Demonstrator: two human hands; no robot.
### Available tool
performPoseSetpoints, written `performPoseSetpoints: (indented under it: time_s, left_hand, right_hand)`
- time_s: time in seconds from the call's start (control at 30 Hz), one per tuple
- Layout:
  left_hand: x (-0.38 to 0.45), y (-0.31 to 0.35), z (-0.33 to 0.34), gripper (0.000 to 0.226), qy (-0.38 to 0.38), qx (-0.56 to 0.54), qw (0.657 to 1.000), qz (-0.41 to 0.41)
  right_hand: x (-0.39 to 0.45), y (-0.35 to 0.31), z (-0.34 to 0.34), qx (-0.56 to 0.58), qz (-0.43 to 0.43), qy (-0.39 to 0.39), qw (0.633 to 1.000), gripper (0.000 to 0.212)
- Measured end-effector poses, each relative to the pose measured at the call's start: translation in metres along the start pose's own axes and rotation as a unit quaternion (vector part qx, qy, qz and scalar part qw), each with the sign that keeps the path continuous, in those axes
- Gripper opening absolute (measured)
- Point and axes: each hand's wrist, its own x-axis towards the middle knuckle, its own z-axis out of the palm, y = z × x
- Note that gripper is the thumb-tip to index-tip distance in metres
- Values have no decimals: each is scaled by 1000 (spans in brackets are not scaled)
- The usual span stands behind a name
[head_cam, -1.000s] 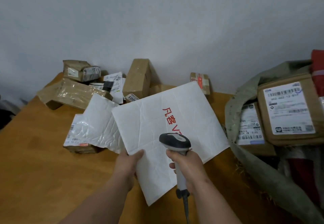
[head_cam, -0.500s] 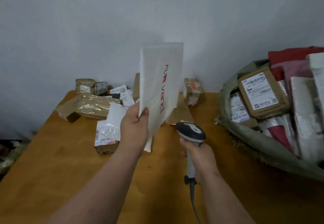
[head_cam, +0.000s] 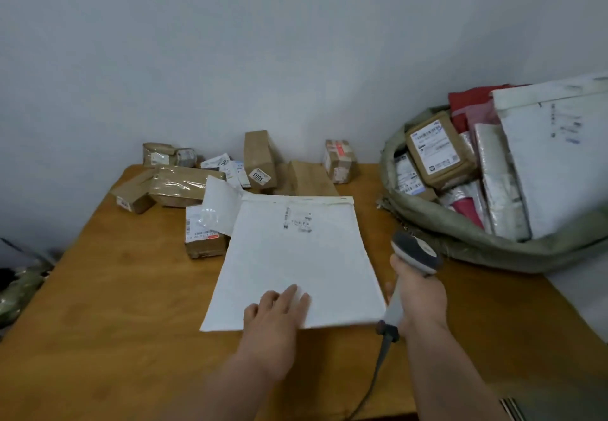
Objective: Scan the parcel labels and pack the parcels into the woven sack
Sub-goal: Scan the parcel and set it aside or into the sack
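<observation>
A large white padded envelope (head_cam: 296, 256) lies flat on the wooden table (head_cam: 115, 305), its small printed label (head_cam: 297, 221) facing up near the far edge. My left hand (head_cam: 276, 315) rests on the envelope's near edge with straight fingers. My right hand (head_cam: 418, 299) grips a grey barcode scanner (head_cam: 413, 256) just right of the envelope, its cable trailing toward me. The green woven sack (head_cam: 460, 239) sits at the right, holding several parcels.
Several brown boxes and small bagged parcels (head_cam: 256, 157) crowd the table's far edge against the wall. A taped box with a label (head_cam: 204, 236) lies left of the envelope. Bare tabletop shows in the near left area.
My left hand turned the envelope over and laid it flat, label side up; the red lettering is now hidden. The scanner hand shifted right.
</observation>
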Motion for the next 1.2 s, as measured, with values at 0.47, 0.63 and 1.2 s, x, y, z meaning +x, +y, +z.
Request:
performPoseSetpoints:
  time_s: [0.47, 0.63, 1.2]
  left_hand:
    - [-11, -19, 64, 64, -34, -241, 926, -290]
    - [-4, -24, 79, 71, -24, -273, 900, -338]
    - [20, -47, 85, 69, -21, -287, 880, -377]
  right_hand:
    - [22, 52, -10, -133, 13, -161, 978, 26]
    - [33, 64, -12, -81, 90, -167, 978, 22]
    - [36, 66, 5, -87, 96, -139, 982, 31]
